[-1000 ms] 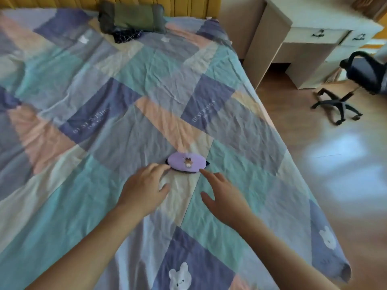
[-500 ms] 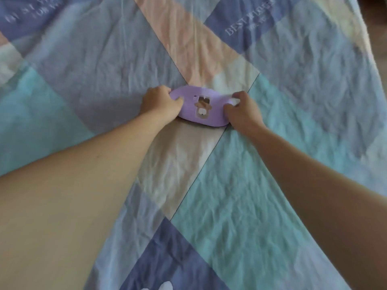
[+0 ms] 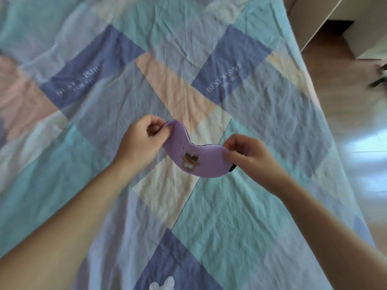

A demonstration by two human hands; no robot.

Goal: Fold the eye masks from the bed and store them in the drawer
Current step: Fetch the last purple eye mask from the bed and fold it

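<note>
Purple eye mask point(image 3: 194, 155) pinched at its ends by left hand point(image 3: 140, 141) and right hand point(image 3: 251, 155) above the bed point(image 3: 240, 216).

1. Mask point(image 3: 195, 155): lilac, thin black edging, a small brown bear print at its middle.
2. Sheet point(image 3: 230, 216) under the mask: diamond patchwork of teal, peach, cream, grey-blue and indigo; indigo patches carry white lettering, one a white bear.
3. Floor point(image 3: 356, 114) right of the sheet: light brown wood.

A wood floor point(image 3: 343, 114) runs along the bed's right edge. Pale furniture point(image 3: 314, 19) stands past the far right corner, and a dark blurred object point(image 3: 379, 80) sits on the floor.
</note>
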